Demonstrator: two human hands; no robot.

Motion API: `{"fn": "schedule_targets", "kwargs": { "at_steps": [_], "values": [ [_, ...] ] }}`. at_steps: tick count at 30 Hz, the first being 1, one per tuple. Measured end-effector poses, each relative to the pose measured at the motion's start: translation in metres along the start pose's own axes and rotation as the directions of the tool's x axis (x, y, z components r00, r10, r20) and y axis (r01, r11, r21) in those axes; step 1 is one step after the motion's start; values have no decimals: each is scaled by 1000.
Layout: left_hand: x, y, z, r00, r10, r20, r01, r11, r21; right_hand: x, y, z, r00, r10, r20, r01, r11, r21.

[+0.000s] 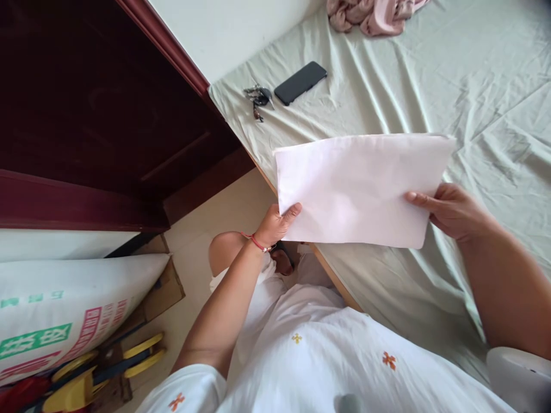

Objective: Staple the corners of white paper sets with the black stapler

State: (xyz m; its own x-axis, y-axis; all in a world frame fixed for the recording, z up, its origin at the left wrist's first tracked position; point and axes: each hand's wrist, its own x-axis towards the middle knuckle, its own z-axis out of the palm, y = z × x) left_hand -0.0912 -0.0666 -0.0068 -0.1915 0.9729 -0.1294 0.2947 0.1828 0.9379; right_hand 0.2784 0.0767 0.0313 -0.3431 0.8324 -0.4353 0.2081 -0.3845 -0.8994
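Observation:
A stack of white paper [353, 189] is held level in front of me, over the edge of the bed. My left hand [279, 222] grips its lower left corner, thumb on top and fingers hidden beneath. On the right side, my right hand [451, 209] pinches the paper the same way, its thumb lying across the top sheet. The upper sheet looks blank. Along the far edge, several sheet edges show slightly uneven.
On the pale green bed sheet [495, 103] lie a black phone [301, 83] and a bunch of keys [258, 96]. Pink cloth [383, 16] is bunched at the back. Left stand dark red wooden furniture [86, 103], a printed white sack [77, 310] and yellow objects [144, 355].

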Motion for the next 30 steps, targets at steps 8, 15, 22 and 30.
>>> {"fn": "schedule_targets", "kwargs": {
  "at_steps": [8,15,22,30],
  "values": [
    [-7,19,1,907,-220,358,257,965,-56,-1,-35,-2,830,-552,-82,429,725,-540],
    [-3,12,3,888,-176,424,262,952,-155,1,-50,34,918,-245,312,396,616,-681],
    [-32,-4,-7,904,-273,329,363,897,-254,10,-18,30,996,-65,60,88,805,-586],
    [-66,7,35,960,-280,15,248,824,-509,-25,10,41,1000,11,-18,-14,990,-143]
  ]
}}
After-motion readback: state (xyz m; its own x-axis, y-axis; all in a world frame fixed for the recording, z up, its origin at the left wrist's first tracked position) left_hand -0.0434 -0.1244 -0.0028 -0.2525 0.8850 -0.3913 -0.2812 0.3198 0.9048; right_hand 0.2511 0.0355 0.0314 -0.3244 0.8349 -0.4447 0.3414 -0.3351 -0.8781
